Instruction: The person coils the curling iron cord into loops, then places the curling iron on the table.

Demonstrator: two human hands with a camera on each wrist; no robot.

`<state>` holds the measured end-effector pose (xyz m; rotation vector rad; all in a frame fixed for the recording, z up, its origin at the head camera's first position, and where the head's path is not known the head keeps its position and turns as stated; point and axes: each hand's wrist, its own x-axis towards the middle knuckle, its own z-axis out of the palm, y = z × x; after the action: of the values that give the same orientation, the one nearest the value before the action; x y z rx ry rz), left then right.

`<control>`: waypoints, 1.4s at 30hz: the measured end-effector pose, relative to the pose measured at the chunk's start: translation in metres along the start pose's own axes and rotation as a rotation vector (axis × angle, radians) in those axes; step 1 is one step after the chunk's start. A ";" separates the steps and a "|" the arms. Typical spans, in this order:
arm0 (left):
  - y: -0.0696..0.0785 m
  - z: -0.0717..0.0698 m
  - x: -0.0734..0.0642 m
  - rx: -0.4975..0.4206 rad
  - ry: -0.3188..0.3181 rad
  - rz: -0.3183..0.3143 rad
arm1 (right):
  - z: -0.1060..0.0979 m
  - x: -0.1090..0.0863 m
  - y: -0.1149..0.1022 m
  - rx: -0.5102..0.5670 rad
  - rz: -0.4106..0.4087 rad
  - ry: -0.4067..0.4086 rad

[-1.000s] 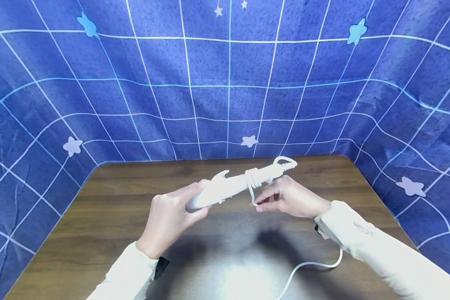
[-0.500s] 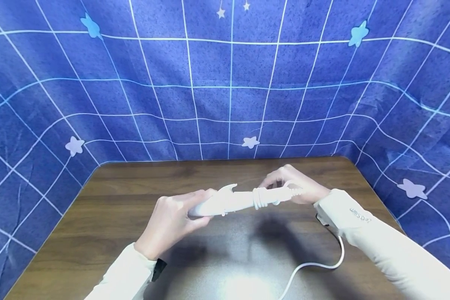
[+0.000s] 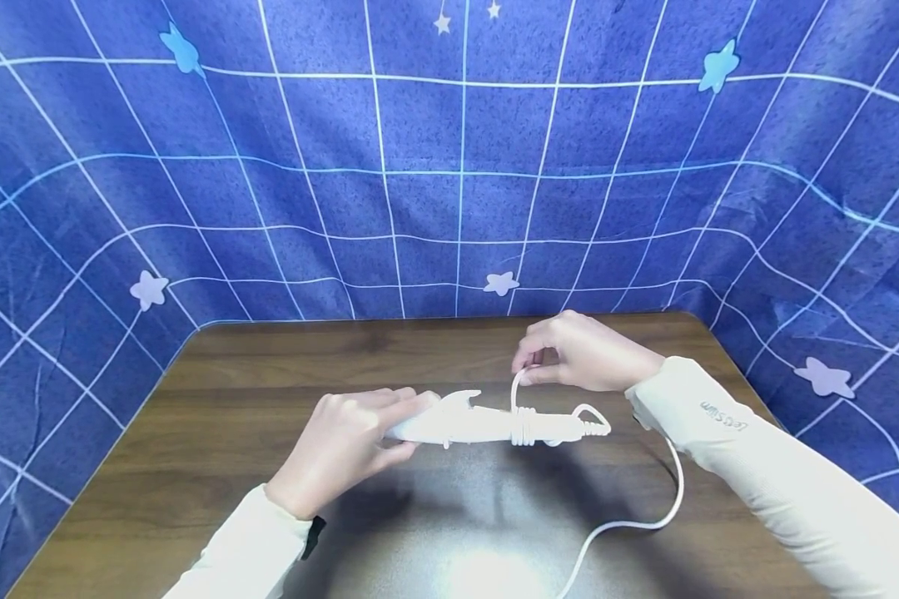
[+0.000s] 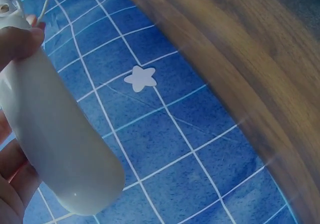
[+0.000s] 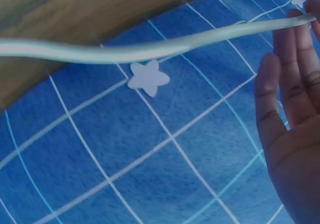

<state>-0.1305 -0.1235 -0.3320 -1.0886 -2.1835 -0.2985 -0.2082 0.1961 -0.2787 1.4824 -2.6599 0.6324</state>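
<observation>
Above the bench (image 3: 247, 362), the left hand (image 3: 348, 441) grips the device (image 3: 472, 426) by its left end. On the device's far side, the right hand (image 3: 588, 353) pinches the cord (image 3: 515, 393), which is coiled round the device's right part.

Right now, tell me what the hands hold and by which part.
Left hand: white corded handheld appliance, by its wide, rounded body. Right hand: the white cord, just past its coils.

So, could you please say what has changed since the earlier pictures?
In the head view, the right hand, pinching the cord, moved from below the handheld appliance to above it, and the appliance swung from slanted to nearly level. The left hand still grips it.
</observation>
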 end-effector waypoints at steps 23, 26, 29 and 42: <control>0.002 0.014 0.003 0.235 -0.046 -0.046 | 0.003 0.012 -0.047 -0.510 -0.080 0.179; 0.002 0.013 0.004 0.264 -0.036 -0.083 | 0.001 0.012 -0.052 -0.384 -0.038 0.185; 0.001 0.012 0.004 0.277 -0.025 -0.118 | 0.001 0.012 -0.057 -0.275 0.013 0.174; -0.002 0.016 0.001 0.232 0.060 -0.201 | 0.010 -0.005 -0.061 0.069 0.142 0.111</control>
<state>-0.1402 -0.1171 -0.3432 -0.7259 -2.2124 -0.1585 -0.1537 0.1683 -0.2683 1.2411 -2.7003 0.7977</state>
